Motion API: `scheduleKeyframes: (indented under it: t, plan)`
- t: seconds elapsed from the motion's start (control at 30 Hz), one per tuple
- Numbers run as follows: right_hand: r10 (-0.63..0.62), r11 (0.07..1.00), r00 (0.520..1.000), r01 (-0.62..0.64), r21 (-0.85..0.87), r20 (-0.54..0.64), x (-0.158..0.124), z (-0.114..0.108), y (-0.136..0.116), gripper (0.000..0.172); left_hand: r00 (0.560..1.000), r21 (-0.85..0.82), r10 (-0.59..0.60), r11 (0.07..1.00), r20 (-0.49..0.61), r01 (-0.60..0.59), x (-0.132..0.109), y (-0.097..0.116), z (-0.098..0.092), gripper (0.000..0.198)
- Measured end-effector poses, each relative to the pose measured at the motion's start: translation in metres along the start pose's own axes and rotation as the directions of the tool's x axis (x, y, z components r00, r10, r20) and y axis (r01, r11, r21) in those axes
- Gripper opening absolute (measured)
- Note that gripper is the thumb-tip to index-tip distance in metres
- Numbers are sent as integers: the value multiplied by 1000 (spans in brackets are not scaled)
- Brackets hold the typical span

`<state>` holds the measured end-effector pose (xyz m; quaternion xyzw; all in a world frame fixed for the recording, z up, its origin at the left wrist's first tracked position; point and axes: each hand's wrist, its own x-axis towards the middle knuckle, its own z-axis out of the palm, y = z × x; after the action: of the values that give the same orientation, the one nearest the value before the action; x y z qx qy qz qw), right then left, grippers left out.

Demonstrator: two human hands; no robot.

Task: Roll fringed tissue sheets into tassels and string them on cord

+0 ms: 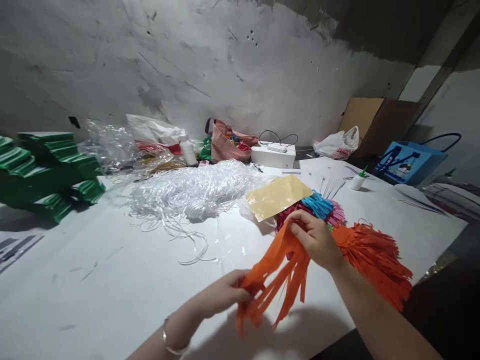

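Observation:
An orange strip of fringed tissue paper (275, 255) is stretched between my two hands above the white table, its cut tassels hanging down. My left hand (228, 292), with a silver bangle at the wrist, pinches its lower left end. The upper right end is gripped between the thumb and fingers of my right hand (313, 237). Right of that hand lies a thick bundle of orange fringe (375, 255). Just behind it are blue fringe (318, 204), pink fringe (336, 214) and dark red fringe, partly covered by a tan paper sheet (279, 196).
A heap of white string (198, 190) spreads across the table's middle. Green stacked cut-outs (48, 172) stand at left. Along the wall are a white bottle (188, 151), a pink bag (225, 142) and a white box (273, 156). A glue bottle (359, 180) and blue bag (410, 160) stand at right.

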<state>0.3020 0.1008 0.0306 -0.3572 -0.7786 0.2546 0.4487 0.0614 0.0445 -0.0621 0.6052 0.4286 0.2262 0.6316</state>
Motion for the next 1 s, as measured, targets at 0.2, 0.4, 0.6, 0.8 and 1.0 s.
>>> scheduleKeyframes:
  t: [0.2,0.4,0.6,0.8,1.0]
  plan:
    - [-243,970,967,242,17,73,-13,9,8,12,902,399,166,917,-399,8,-67,12,-75,17]
    - [-623,635,711,703,-322,325,-95,73,29,25,818,946,504,291,-275,139,-116,-46,-88,39]
    - [-460,724,817,572,-385,348,-140,112,59,30,809,981,568,186,-153,56,-103,-82,2,53]
    - [-383,851,863,468,-237,330,-145,99,51,24,860,941,498,329,-108,-73,-37,-67,63,51]
    - [-489,770,819,567,-292,300,-144,86,44,32,887,878,426,475,-179,-51,-28,-63,49,31]
